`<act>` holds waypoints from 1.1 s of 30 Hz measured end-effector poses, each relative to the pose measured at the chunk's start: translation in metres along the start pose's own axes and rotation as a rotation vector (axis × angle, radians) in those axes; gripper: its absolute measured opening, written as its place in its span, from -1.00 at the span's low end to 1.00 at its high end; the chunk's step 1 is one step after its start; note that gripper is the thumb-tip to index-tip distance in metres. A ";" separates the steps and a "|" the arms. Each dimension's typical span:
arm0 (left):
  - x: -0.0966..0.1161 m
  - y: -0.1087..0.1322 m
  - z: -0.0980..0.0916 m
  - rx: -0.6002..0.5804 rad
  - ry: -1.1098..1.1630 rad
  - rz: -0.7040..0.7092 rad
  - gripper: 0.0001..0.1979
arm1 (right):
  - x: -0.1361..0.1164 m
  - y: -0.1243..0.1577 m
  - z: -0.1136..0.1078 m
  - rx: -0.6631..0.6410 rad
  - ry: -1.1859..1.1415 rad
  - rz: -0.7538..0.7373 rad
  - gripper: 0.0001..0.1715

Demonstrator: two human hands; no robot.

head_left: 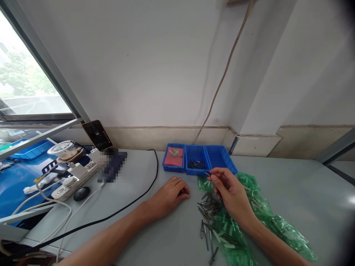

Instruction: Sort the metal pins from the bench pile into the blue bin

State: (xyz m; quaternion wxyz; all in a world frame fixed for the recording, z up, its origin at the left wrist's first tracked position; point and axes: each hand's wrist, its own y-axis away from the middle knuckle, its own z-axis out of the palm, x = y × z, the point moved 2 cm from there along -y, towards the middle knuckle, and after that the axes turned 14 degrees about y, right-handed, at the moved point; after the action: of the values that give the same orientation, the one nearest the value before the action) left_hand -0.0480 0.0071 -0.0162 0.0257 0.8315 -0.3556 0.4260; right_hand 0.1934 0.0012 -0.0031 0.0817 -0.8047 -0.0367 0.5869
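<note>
My right hand (230, 194) pinches a thin metal pin with a gold-coloured end (207, 173) between thumb and fingertips, just in front of the blue bins. Below it lies a loose pile of slender metal pins (210, 205), some with gold-coloured sections. Several more pins (206, 236) are spread nearer to me. Green plastic bags (229, 236) with pins and white pieces lie under and beside my right forearm. My left hand (170, 195) rests on the grey table, fingers curled together, holding nothing that I can see. The middle blue bin (195, 149) contains dark pins (196, 164).
A left blue bin (164, 164) holds a red sheet (173, 159) with a small clear packet; a right blue bin (217, 155) adjoins the middle one. More green bags (291, 234) lie rightward. A black cable (122, 207), power strip (74, 181) and propped phone (97, 135) are at left.
</note>
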 end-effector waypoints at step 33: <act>-0.002 0.001 0.001 -0.009 -0.024 0.004 -0.90 | -0.001 0.001 0.003 -0.054 0.034 0.030 -0.38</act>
State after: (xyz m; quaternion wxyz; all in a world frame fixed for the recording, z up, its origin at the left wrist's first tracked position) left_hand -0.0492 0.0073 -0.0186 0.0242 0.8357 -0.3595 0.4146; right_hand 0.1904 0.0004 -0.0033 0.0519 -0.8168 -0.0391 0.5733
